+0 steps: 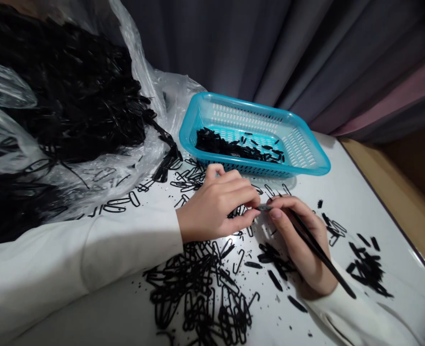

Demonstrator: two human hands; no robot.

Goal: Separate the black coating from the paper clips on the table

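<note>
My left hand (221, 204) reaches in from the left, thumb and fingertips pinched on one end of a small dark piece (264, 208). The other end of that piece meets the thumb and forefinger of my right hand (304, 240). A long, thin black tool (320, 252), perhaps tweezers, also lies in my right hand and slants down to the right past the wrist. Under and below the hands are black loop-shaped frames (201, 298) in a tangled pile. Short black strips (275, 259) lie beneath my right hand.
Behind the hands stands a blue basket (311, 166) with small black pieces inside. A clear plastic bag (140, 53) full of glossy black material (71, 86) fills the left. More black strips (369, 269) lie at the right on the white table (406, 298). Grey curtains (226, 43) hang behind.
</note>
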